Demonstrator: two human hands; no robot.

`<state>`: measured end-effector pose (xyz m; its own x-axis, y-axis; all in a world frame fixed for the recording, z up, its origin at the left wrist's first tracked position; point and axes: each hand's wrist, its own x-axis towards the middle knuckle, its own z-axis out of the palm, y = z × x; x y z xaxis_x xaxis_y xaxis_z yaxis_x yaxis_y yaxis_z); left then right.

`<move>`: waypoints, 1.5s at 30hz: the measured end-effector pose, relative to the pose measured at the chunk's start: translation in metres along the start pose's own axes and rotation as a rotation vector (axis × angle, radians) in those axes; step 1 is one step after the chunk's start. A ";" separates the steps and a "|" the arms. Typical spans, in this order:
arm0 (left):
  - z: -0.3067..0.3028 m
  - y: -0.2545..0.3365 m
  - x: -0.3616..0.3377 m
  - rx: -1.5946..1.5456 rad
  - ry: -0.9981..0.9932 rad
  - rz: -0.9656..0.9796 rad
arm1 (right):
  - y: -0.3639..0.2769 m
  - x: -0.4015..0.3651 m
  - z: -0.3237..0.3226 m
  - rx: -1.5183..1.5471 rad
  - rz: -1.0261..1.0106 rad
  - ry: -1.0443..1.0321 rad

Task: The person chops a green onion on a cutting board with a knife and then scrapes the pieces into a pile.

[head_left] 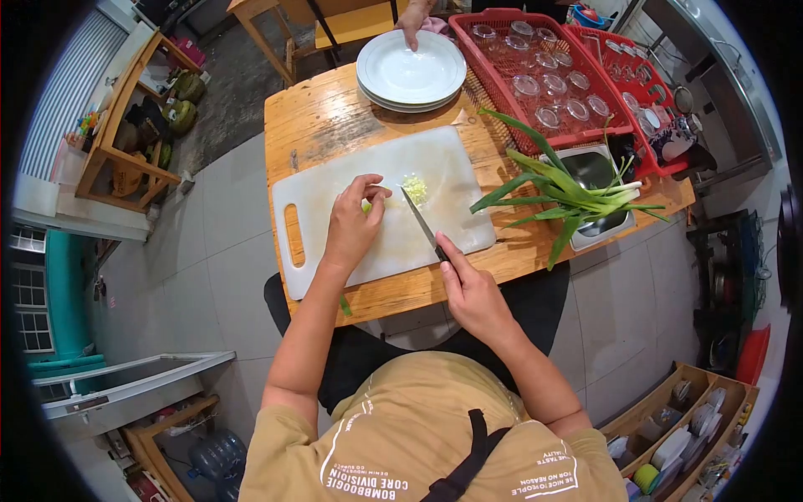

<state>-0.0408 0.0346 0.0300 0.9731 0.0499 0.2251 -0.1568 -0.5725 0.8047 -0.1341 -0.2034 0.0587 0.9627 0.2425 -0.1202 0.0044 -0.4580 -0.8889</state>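
Observation:
My right hand [473, 294] grips the black handle of a knife [423, 219], its blade pointing up and left over the white cutting board [435, 159]. Beside the blade tip lies a small pile of chopped spring onion [413, 189]. Left of that pile, my left hand [355, 222] is over the board with its fingers curled in. A bit of green spring onion [366, 207] shows between them; the rest of it is hidden. A bunch of spring onions [569, 191] with long green leaves lies right of the board, across a metal container [623, 219].
At the far edge of the wooden table [314, 105], another person's hand [411, 25] touches stacked white plates [414, 71]. A red crate [493, 92] of upturned glasses is to the right, next to a second red basket [623, 63]. A green scrap [345, 305] lies near the front edge.

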 end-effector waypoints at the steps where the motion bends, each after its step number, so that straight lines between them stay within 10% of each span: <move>1: 0.001 0.000 0.000 0.019 -0.023 -0.003 | -0.005 -0.002 -0.002 0.000 0.001 0.002; 30: 0.017 0.000 -0.004 0.067 -0.036 0.049 | -0.003 -0.001 -0.001 -0.041 0.091 -0.009; 36: 0.013 0.006 -0.009 0.192 0.034 0.182 | 0.023 0.002 0.014 -0.254 -0.247 0.254; 45: 0.009 0.021 -0.020 0.368 -0.119 0.468 | 0.020 -0.003 0.010 -0.501 -0.230 0.215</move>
<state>-0.0620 0.0139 0.0371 0.8307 -0.3552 0.4287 -0.5243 -0.7582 0.3876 -0.1402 -0.2046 0.0364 0.9548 0.2284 0.1900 0.2965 -0.7750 -0.5581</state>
